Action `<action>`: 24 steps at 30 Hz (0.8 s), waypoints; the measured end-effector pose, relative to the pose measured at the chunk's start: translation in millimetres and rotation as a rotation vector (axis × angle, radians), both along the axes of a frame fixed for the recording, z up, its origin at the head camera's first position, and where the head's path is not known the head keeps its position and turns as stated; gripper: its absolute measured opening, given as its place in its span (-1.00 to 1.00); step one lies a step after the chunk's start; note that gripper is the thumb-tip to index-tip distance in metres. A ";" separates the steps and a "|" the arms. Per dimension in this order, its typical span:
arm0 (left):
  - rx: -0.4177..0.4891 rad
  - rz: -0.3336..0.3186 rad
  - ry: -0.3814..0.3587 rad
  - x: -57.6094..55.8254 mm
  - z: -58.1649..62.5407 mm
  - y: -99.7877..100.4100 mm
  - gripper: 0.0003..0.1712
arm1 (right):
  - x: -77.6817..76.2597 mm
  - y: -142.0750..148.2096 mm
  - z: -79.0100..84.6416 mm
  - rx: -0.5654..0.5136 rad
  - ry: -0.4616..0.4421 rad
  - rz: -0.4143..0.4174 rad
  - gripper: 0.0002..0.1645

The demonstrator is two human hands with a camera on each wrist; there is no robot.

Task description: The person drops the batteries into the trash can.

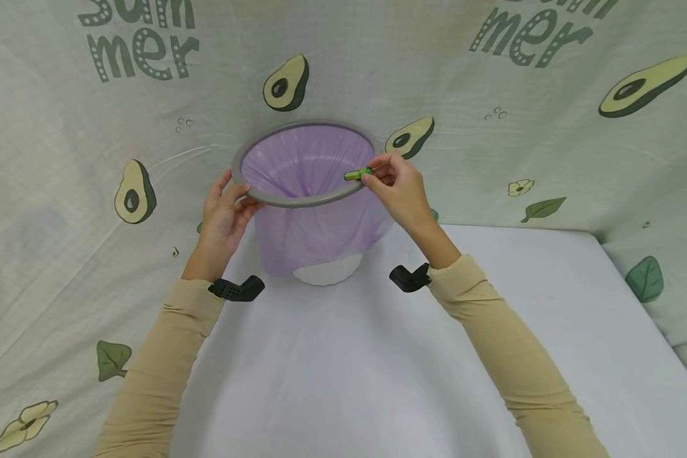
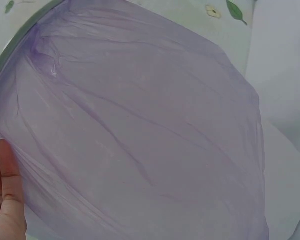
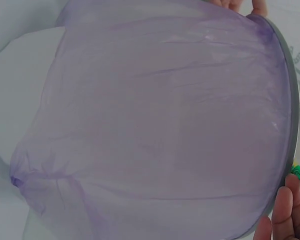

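Observation:
A trash can (image 1: 332,270) with a white body, a grey rim ring and a purple bag (image 1: 320,235) stands tilted toward me in the head view. My left hand (image 1: 224,213) holds the left side of its rim, thumb on the ring and fingers beneath. At the right side of the rim, my right hand (image 1: 402,194) pinches a small green-and-yellow cylinder (image 1: 355,174) between thumb and fingers. One end of that piece points over the can's opening. In the right wrist view, only a green bit (image 3: 299,175) of it shows beside the fingers (image 3: 284,210).
The can stands on a white table (image 1: 332,369) near its back edge. Behind it hangs a pale cloth (image 1: 217,83) printed with avocados, leaves and lettering. Black wrist cameras (image 1: 237,289) sit at both cuffs.

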State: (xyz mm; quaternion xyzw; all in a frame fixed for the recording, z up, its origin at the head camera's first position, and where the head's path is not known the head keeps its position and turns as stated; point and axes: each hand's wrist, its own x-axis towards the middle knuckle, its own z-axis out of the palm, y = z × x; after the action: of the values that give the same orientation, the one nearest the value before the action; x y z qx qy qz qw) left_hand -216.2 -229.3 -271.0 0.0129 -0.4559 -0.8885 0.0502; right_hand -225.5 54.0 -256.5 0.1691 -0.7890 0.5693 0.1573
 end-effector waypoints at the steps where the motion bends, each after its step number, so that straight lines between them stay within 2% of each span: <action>1: 0.000 -0.001 0.000 0.0 0.3 0.3 -0.20 | -0.4 0.1 -0.2 0.005 0.003 -0.002 -0.72; 13: 0.021 -0.008 0.004 -1.3 -0.7 -0.5 -0.21 | 2.6 2.6 -2.6 0.003 0.050 0.001 -0.82; 19: 0.043 -0.007 0.011 0.1 -1.5 -1.6 -0.13 | 11.2 6.3 -5.5 0.027 0.014 0.010 -0.81; 24: 0.052 -0.016 0.008 0.5 -1.7 -1.3 -0.13 | 15.4 13.9 -14.9 0.030 -0.032 0.013 -0.80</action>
State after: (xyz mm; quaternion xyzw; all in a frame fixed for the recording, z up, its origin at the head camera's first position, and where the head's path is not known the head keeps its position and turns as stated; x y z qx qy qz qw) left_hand -215.7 -230.7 -272.6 0.0068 -0.4327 -0.9004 0.0447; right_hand -210.1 67.9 -271.4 0.1676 -0.7988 0.5609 0.1385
